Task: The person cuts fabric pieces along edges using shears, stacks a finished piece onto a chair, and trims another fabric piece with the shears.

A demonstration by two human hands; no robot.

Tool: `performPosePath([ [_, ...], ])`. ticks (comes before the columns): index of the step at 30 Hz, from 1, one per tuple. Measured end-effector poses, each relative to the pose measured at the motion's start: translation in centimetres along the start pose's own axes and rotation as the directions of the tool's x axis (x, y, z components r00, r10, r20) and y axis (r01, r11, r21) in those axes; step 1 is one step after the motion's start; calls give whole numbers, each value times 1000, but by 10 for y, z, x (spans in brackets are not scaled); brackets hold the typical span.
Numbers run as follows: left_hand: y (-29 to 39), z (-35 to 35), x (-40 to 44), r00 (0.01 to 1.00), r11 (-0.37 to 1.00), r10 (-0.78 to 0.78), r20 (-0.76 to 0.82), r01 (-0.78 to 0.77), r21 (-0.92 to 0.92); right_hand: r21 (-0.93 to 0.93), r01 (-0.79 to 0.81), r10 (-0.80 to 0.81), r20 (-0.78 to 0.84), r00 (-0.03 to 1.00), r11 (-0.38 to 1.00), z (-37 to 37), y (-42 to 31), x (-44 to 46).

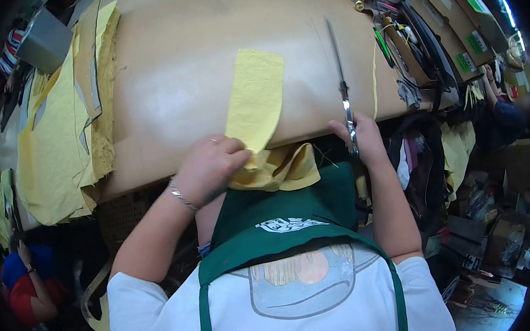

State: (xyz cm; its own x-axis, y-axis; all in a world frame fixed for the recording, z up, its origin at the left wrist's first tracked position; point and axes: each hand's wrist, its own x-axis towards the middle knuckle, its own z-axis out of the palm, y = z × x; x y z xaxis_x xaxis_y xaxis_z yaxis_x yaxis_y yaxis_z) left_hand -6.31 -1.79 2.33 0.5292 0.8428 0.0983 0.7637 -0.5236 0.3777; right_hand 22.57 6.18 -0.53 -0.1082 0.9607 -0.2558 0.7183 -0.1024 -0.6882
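Note:
My left hand (211, 168), with a chain bracelet at the wrist, is closed on a yellow leather-like piece (256, 91). One end of the piece lies flat on the table, a long panel pointing away from me. Its other part (290, 168) hangs folded over the table's front edge, above my green apron. My right hand (367, 139) is wrapped round a pair of large scissors (337, 57) at the table edge. The long blades point away from me and look closed together. Part of the handles is hidden by my fingers.
Larger yellow sheets (58, 144) lie stacked on the left of the tan table (175, 48), with a cardboard strip (88, 73) on top. At right are a green pen (382, 45), a cord (375, 82), tool trays and boxes (446, 14). People sit at both sides.

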Motion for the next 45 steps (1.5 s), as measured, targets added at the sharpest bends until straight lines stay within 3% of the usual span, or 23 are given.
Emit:
performPosePath([
  [2,-7,-26,-4,999,995,17,49,-21,95,-134,187,-193,-33,981,973,-1,-31,-2],
  [7,-15,-42,-16,984,967,8,179,-54,249,-128,392,-376,133,917,911,33,-92,27],
  [10,-17,-52,-28,960,937,-39,278,-61,343,-80,494,-484,115,868,866,60,-98,46],
  [13,-28,-57,-48,923,904,-164,348,-1,428,-252,417,-360,245,900,873,73,-99,42],
  [17,-25,-61,-65,828,826,-397,396,133,548,-276,399,-368,157,916,875,90,-101,26],
  [20,-9,-67,-36,911,943,-263,317,172,286,-216,304,-275,154,949,928,88,-108,25],
  [22,8,-38,-10,936,951,-308,169,307,30,-163,238,-210,168,963,958,82,-113,26],
  [24,12,9,17,952,939,-301,-53,286,-189,-112,188,-165,187,968,976,77,-114,32],
  [25,6,35,31,936,959,-274,-223,248,-139,-64,186,-172,180,968,980,75,-112,36],
  [29,2,69,47,891,873,-364,-272,428,232,91,210,-218,92,972,973,58,-83,52],
  [31,-4,64,45,896,891,-366,-251,415,183,151,220,-222,-6,975,964,39,-59,50],
  [33,-15,62,43,921,922,-320,-224,357,149,186,123,-130,26,991,975,16,-32,37],
  [35,-15,63,43,931,910,-298,-213,344,231,145,-66,47,129,991,987,-9,-26,5],
  [37,-12,65,46,945,898,-266,-192,316,308,192,-128,79,243,967,973,-16,0,-22],
  [39,-12,66,45,958,936,-240,-159,271,225,322,-230,86,405,910,919,-14,27,-50],
  [41,-10,63,45,970,955,-210,-124,231,186,330,-383,158,543,825,863,-12,44,-76],
  [43,-5,60,41,981,962,-180,-75,192,196,400,-340,43,593,804,851,-12,51,-94],
  [45,-3,60,39,987,968,-146,-72,158,194,341,-349,57,640,766,873,-13,46,-100],
])
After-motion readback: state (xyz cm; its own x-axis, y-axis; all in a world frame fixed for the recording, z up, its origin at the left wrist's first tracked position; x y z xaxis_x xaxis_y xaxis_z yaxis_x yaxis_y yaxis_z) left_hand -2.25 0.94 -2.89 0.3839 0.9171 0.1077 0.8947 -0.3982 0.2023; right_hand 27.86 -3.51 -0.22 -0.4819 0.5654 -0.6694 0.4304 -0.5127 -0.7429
